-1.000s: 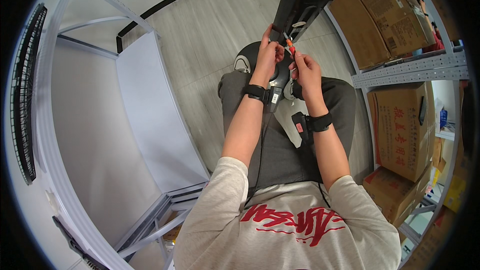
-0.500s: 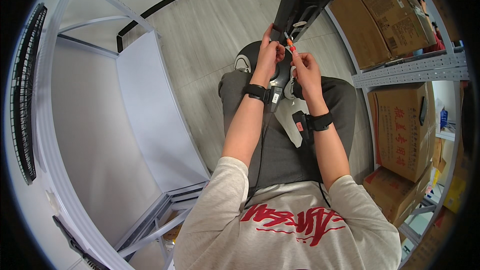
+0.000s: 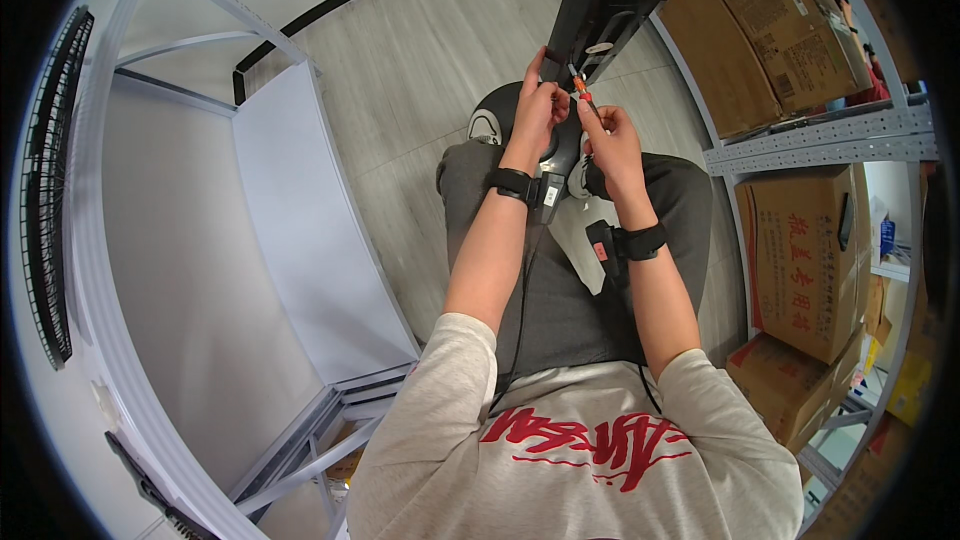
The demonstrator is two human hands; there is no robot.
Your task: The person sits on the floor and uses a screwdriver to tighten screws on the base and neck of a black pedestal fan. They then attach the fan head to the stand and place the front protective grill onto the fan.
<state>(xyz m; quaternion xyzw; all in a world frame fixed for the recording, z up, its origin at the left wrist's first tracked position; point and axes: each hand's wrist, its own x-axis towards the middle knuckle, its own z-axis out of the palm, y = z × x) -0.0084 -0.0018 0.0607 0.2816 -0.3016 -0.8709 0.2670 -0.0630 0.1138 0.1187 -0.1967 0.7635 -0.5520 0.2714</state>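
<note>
Both hands are up at twelve o'clock, working close together against a long black panel [image 3: 610, 0] that runs from the knees up toward one o'clock. Left hand [image 3: 535, 110] first: fingers curled and pressed against the panel's lower edge, thumb side up, steadying it; whether it pinches anything small there, I cannot tell. Just beside it, the right hand [image 3: 612, 145] is closed around an orange-handled screwdriver [image 3: 580, 90], tip angled up and left into the panel's edge, right between the two hands. Both wrists wear black bands with small boxes, cables trailing down over the grey trousers [image 3: 560, 300].

Over at nine o'clock stands a white metal shelf frame [image 3: 280, 210], well apart from the action. Swing to three o'clock and there are cardboard boxes [image 3: 790, 250] stacked on a grey perforated rack [image 3: 830, 135], near the right elbow.

Risk from here, by my reading: the tool tip sits very near the left fingertips, so a slip off the fastener could jab them. The panel looks propped only on the lap, and a hard push could tip it toward the boxes.
</note>
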